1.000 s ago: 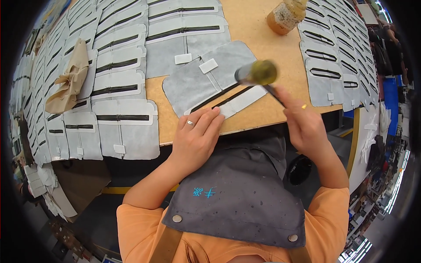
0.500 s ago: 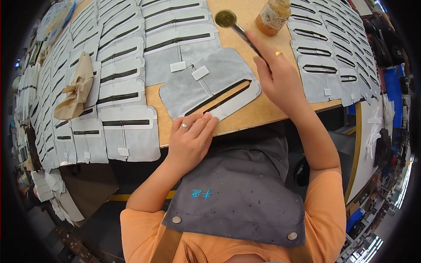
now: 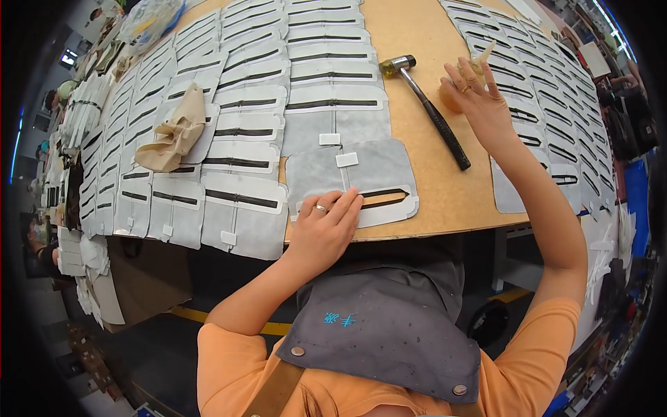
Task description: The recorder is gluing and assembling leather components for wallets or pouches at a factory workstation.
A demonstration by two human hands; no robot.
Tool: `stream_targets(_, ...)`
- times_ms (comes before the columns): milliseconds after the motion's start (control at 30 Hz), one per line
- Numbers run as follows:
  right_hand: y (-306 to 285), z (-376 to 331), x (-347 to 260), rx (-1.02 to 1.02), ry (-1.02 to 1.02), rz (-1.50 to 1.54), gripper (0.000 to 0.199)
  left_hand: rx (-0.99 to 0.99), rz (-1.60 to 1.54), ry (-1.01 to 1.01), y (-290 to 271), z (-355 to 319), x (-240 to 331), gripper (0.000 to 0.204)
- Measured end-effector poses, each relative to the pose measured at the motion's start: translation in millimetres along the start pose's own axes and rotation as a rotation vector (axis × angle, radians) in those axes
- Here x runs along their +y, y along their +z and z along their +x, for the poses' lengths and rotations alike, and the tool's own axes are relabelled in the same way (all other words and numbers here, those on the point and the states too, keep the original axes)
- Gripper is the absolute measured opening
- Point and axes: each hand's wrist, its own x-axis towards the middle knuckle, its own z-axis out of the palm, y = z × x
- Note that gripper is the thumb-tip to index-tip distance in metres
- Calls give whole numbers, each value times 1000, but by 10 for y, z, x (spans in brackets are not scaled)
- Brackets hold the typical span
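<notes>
Our left hand [image 3: 323, 226] lies flat, gripping nothing, on the panel [image 3: 382, 167] at the desk's [image 3: 445, 201] near edge. Its black-edged slot gapes, seemingly less finished than the left rows [image 3: 236, 163]. Our right hand [image 3: 483, 108] clasps the bottle [image 3: 450, 99]; the hammer [image 3: 439, 125] lies free.
</notes>
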Motion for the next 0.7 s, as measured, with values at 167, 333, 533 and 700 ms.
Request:
stream_targets(167, 248, 54, 112, 80, 12, 116, 45, -44, 165, 67, -56, 4, 72, 43)
stream_targets(333, -174, -89, 261, 233, 436, 610, 42, -26, 128, 14, 5, 34, 67, 40)
stream_targets(533, -296, -879, 102, 302, 1058, 2003, 54, 123, -308, -120, 36, 197, 82, 29)
stream_targets(700, -622, -1022, -508, 419, 932, 2665, 77, -34, -339, -107, 43, 252, 229, 27)
